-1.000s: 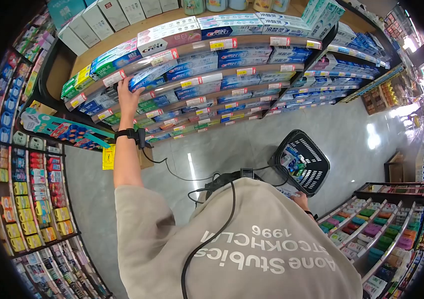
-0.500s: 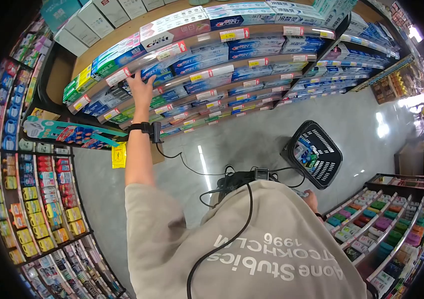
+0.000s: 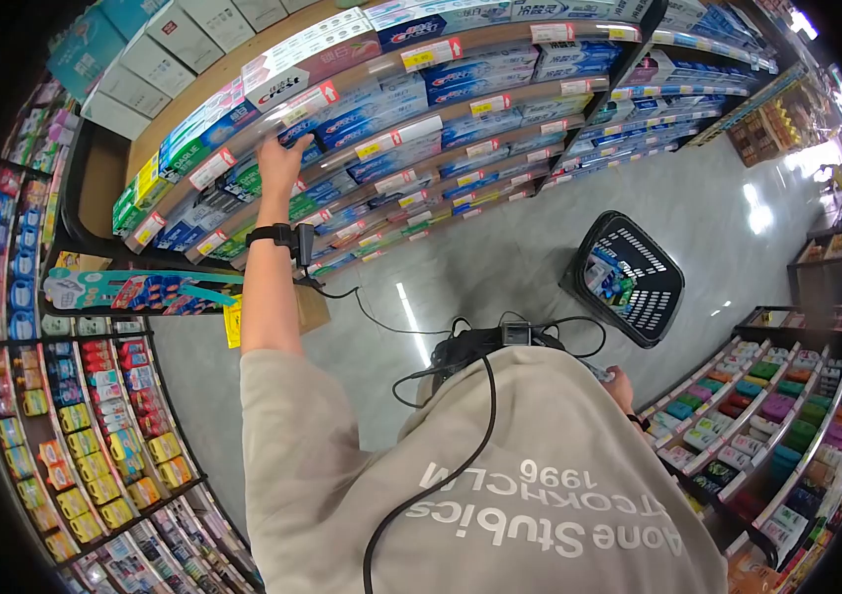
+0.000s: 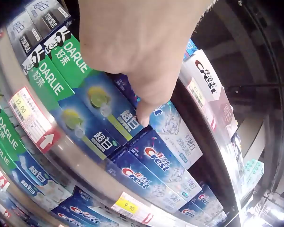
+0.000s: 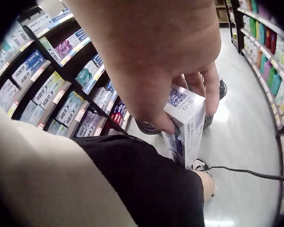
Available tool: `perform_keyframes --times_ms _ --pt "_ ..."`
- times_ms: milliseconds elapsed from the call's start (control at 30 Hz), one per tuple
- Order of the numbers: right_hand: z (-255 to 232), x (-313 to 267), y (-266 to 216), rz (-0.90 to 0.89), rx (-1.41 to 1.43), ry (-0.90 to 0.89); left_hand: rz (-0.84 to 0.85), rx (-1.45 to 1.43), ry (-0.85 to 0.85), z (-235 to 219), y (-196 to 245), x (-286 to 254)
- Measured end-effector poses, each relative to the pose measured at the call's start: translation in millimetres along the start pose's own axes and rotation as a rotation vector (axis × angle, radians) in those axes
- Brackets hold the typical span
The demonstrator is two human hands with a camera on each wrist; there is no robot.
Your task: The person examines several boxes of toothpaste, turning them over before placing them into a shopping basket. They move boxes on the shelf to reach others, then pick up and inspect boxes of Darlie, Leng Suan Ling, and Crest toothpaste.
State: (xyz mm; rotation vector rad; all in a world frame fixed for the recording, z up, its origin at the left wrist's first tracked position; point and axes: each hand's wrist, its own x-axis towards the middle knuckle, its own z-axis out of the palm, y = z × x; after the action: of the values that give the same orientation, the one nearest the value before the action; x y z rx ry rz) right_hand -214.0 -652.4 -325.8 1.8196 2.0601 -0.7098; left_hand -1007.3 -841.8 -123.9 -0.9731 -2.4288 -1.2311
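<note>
My left hand (image 3: pixel 280 166) reaches into a row of toothpaste boxes on the upper shelf. In the left wrist view, the left thumb touches the end of a blue-and-green Darlie toothpaste box (image 4: pixel 109 104); the other fingers are hidden behind the hand. Beside it lie blue Crest toothpaste boxes (image 4: pixel 156 163). Low at my right side, my right hand (image 5: pixel 165 61) grips a white-and-blue carton (image 5: pixel 187 125) between thumb and fingers, a QR code on its end. That hand (image 3: pixel 621 389) is partly hidden by my body in the head view.
A black shopping basket (image 3: pixel 629 277) with several packages inside stands on the floor. Soap shelves (image 3: pixel 757 426) are at the right, shelves of bottles (image 3: pixel 85 436) at the left. A teal display strip (image 3: pixel 134 289) juts out by the left arm. A black cable (image 3: pixel 436 455) runs across my back.
My left hand held a tilted blue box at the shelf a second ago; its fingers then spread and it moved right along the row. The right hand stays low with its carton.
</note>
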Motion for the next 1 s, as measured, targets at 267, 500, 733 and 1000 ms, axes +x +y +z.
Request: perform_keyframes --times_ms 267,500,733,1000 --pt "14 -4 21 0.052 0.015 -0.015 0.009 -0.012 -0.046 10 8 3" --pt "32 -5 24 0.120 0.061 0.007 -0.009 0.059 -0.056 30 -2 9" --pt "24 -14 23 0.173 0.104 -0.014 0.006 0.034 -0.047 39 -16 17" --pt "13 -11 31 0.134 0.086 -0.025 0.049 0.208 -0.115 55 -17 22"
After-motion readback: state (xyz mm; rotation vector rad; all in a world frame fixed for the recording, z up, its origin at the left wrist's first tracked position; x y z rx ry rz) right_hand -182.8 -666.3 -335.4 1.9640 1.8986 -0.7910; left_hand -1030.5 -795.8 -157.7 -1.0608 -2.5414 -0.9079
